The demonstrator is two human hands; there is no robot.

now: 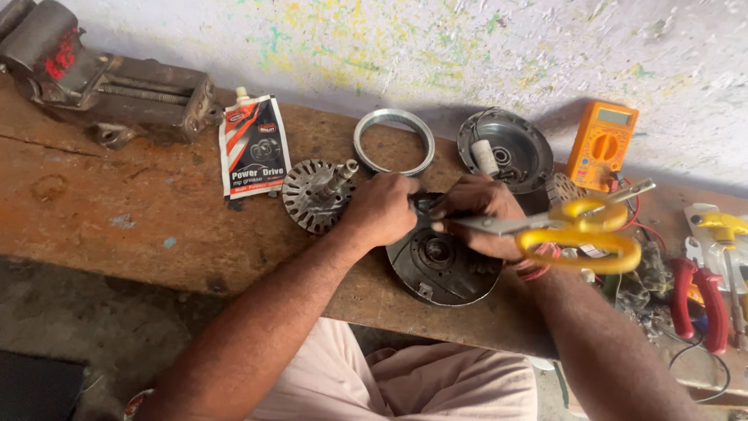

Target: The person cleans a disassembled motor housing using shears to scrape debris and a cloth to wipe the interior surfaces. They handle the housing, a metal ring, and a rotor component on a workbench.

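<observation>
My left hand [379,209] pinches a small dark part at the top rim of a round grey motor housing [444,265] lying on the wooden bench [156,218]. My right hand [477,210] rests on the same housing and grips yellow-handled scissors [573,226], blades pointing left toward my left fingers. What exactly sits between the blades is hidden by my fingers. A finned rotor with a shaft [318,193] lies just left of my left hand.
A metal ring [393,140], a second round cover [505,150], an orange multimeter [601,144], a grease pouch [253,146] and a bench vise [93,78] sit along the back. Red-handled pliers [701,300] and other tools lie at right.
</observation>
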